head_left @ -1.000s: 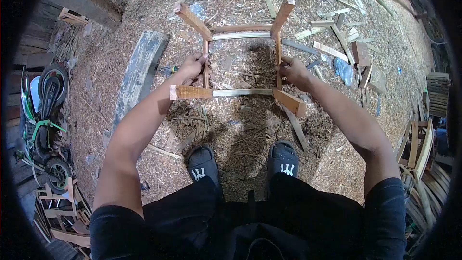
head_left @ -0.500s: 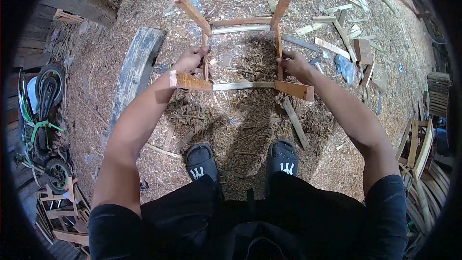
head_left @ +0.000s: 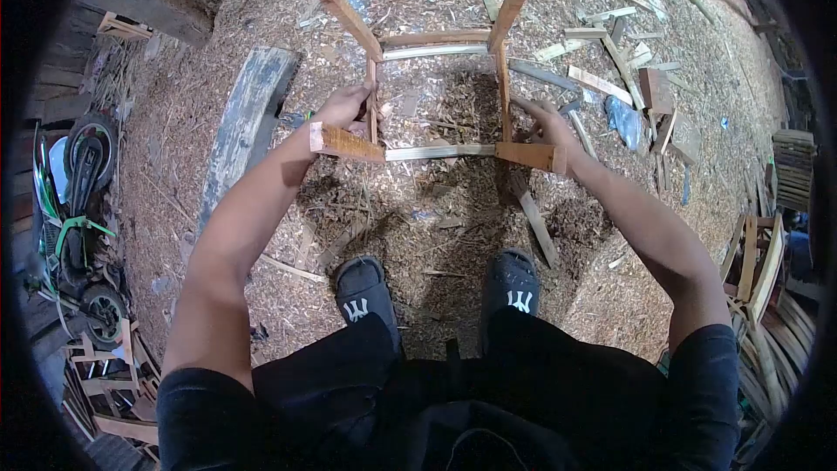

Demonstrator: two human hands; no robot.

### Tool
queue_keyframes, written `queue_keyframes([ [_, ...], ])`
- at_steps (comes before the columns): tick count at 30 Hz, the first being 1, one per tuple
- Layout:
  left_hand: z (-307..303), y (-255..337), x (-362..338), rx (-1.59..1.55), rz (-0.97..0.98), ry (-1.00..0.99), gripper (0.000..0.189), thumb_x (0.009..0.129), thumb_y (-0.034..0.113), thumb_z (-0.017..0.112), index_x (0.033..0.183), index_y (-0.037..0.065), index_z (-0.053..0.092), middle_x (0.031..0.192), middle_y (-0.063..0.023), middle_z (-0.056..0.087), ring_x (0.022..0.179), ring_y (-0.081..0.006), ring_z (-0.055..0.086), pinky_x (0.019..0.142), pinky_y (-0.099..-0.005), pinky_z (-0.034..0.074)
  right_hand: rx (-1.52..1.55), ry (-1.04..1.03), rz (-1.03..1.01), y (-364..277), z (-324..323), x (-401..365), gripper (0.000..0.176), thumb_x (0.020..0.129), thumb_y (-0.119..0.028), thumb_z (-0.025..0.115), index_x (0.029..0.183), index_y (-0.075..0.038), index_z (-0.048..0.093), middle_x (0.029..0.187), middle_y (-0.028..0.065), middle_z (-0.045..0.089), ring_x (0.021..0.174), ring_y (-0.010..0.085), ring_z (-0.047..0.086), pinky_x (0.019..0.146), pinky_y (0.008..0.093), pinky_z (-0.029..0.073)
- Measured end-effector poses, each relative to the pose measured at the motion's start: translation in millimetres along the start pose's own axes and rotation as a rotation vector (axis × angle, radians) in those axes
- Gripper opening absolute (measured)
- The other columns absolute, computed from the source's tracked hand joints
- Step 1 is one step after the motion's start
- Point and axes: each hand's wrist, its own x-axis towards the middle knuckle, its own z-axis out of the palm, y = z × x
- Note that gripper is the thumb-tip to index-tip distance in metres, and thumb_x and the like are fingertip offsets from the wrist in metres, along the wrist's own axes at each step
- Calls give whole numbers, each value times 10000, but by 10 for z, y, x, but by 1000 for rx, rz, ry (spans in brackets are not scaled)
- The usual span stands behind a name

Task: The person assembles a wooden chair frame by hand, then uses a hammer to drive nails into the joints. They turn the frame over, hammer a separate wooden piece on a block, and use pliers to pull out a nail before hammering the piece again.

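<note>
A wooden stool frame (head_left: 440, 153) is held out ahead of me, its several legs splaying outward toward the camera and thin rails joining them. My left hand (head_left: 347, 109) is closed around the left side rail, the fingers partly hidden behind the wood. Beside the right side rail is my right hand (head_left: 547, 129), its fingers loosened and apart, with the index fingertip right at the rail. The near right leg (head_left: 534, 157) overlaps part of that hand.
Wood shavings cover the ground. To the left lies a weathered plank (head_left: 248, 118), with a small motorbike (head_left: 83, 227) beyond it. Scrap sticks, a blue plastic bag (head_left: 622, 122) and a wood block (head_left: 656, 92) lie at right. Wooden frames (head_left: 757, 266) are piled farther right.
My right hand has loosened from the right rail, its fingers spreading and moving slightly outward and down. The frame's near right leg has shifted slightly up. My left hand keeps its hold.
</note>
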Motion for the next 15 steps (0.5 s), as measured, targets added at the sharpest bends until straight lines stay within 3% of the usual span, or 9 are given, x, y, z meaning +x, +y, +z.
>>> queue_keyframes([
  [1,-28,-33,29,-39,18,-49,351,1137,347,438,1214,42,592,936,-84,674,765,-164,688,582,-281,560,-41,-8,-11,-21,11,-80,737,825,-4,773,1511,-84,517,1346,175,510,1202,311,597,1026,364,515],
  [4,-61,-73,23,-56,-9,-56,350,1146,341,402,1203,50,587,935,-83,679,790,-153,686,545,-255,512,-95,-32,-151,106,85,-235,803,824,-63,800,1547,-131,457,1434,191,432,1264,343,557,1065,388,509],
  [7,-70,-75,15,-47,19,-89,333,1141,338,424,1249,63,579,975,-63,683,829,-151,686,644,-283,558,-185,22,-187,123,171,-317,881,811,-160,842,1570,-140,394,1445,209,422,1264,400,563,1079,426,506],
  [11,47,1,-62,-41,-3,-2,299,1149,301,397,1201,53,555,962,-66,627,831,-174,695,671,-277,603,-219,89,-125,-97,250,-455,773,906,-216,770,1556,-69,379,1389,204,471,1250,402,581,1005,446,543],
  [13,39,14,-69,-54,5,-33,280,1146,288,414,1206,52,553,948,-59,626,773,-151,665,568,-251,545,-230,134,-158,-83,332,-444,753,915,-272,778,1532,-76,392,1388,204,513,1229,408,591,980,461,548],
  [15,70,16,-81,-70,2,-10,272,1146,281,417,1206,52,553,946,-56,631,759,-142,661,543,-241,527,-211,121,-152,-75,354,-426,695,922,-286,771,1494,-82,432,1379,191,542,1202,403,610,969,468,550],
])
